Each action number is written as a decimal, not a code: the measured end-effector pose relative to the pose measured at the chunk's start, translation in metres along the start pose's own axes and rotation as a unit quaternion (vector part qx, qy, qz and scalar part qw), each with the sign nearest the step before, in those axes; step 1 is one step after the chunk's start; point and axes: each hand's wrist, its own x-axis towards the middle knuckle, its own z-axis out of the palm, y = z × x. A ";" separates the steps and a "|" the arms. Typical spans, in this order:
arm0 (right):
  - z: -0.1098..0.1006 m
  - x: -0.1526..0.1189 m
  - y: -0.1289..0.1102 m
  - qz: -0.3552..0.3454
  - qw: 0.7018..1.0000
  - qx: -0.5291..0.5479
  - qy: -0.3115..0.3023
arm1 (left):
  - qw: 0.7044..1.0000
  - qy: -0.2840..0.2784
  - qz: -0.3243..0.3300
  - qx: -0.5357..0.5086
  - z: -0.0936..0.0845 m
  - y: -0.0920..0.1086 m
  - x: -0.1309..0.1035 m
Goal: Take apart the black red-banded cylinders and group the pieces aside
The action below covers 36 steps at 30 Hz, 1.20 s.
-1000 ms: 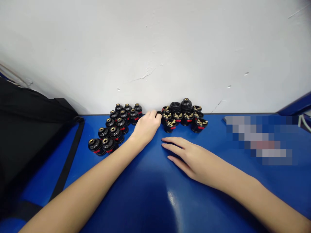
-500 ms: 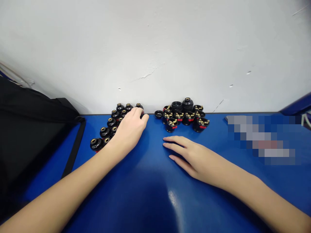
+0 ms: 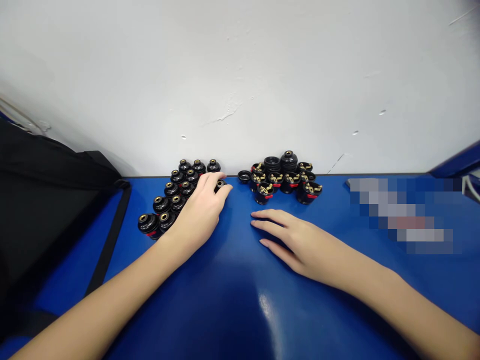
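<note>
My left hand [image 3: 204, 202] is closed around a black domed part [image 3: 220, 185] at the right side of the left group; its top shows between thumb and fingers. Beside and behind this hand stand several similar black domed parts [image 3: 161, 204] with brass centres, in slanting rows. My right hand [image 3: 287, 235] rests on the blue table [image 3: 232, 295], fingers spread, holding nothing. Just beyond it are several open black cups [image 3: 264, 192] with brass contacts and red tabs. Among these stand a domed part [image 3: 288, 160] and a black ring [image 3: 245, 176].
A black bag [image 3: 48, 200] with a strap lies at the left. The white wall [image 3: 240, 90] rises behind the table's far edge. On the right lies a pixelated, blurred item [image 3: 405, 215]. A blue bar [image 3: 459, 159] shows at the far right.
My left hand has drawn slightly nearer with a domed part in its fingers, uncovering more of the left group. My right hand stays in place.
</note>
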 end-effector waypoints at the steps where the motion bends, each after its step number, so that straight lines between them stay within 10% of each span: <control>1: 0.000 0.000 0.000 -0.001 1.000 -0.003 -0.002 | 1.000 -0.005 -0.004 -0.001 0.001 0.000 0.000; 11: -0.001 0.005 -0.006 0.046 0.992 0.042 0.107 | 0.975 0.029 -0.050 -0.215 -0.008 0.030 -0.012; 20: 0.007 0.007 -0.006 0.101 0.952 0.269 0.108 | 0.857 0.034 -0.192 -0.476 -0.004 0.046 -0.038; 27: 0.011 0.012 -0.013 0.185 0.865 0.457 0.090 | 0.926 -0.014 -0.094 -0.366 -0.003 0.038 -0.038; 36: 0.014 0.013 -0.013 0.185 0.842 0.504 0.056 | 0.909 -0.108 -0.114 -0.386 -0.004 0.040 -0.039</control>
